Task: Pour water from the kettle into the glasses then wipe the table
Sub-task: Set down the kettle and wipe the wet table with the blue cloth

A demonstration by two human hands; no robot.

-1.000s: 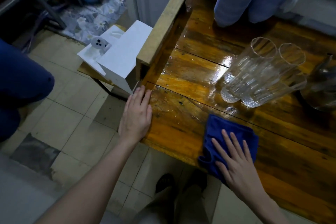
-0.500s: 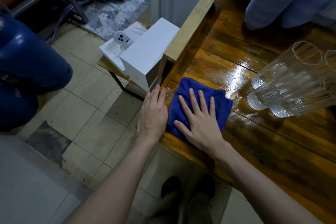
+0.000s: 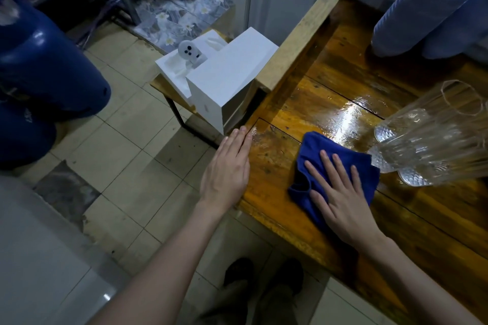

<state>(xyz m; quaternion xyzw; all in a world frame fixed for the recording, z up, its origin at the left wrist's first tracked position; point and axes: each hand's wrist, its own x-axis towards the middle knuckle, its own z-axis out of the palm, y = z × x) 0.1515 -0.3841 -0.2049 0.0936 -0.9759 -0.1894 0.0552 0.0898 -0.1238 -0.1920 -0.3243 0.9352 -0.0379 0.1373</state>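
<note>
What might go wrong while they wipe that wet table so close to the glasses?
The blue cloth under the right hand lies right beside the glasses; a wide stroke might knock them over. The table looks wet and glossy near them, so they may slide. The left hand rests at the edge and could slip off.

Dim, glare on wet table (image 3: 343, 119), perhaps edge-warped.

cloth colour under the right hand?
Solid blue cloth, plain, no pattern; head view.
</note>
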